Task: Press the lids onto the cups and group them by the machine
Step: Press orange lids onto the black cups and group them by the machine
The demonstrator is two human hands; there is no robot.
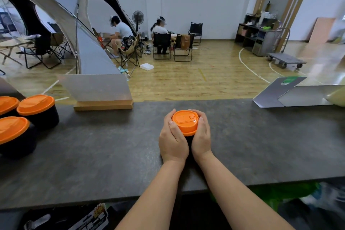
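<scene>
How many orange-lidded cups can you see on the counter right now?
4: one mid-counter gripped by left hand and right hand; three at the left edge. More may sit out of frame.

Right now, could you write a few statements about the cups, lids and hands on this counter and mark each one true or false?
1. Both hands, the left hand and the right hand, are wrapped around the cup in the middle of the counter. True.
2. That cup carries an orange lid. True.
3. The lid in the hands is green. False: it is orange.
4. Three lidded cups stand grouped at the left edge of the view. True.
5. The grouped cups have no lids. False: each has an orange lid.
6. The right hand rests flat on the counter. False: it grips the cup.
</scene>
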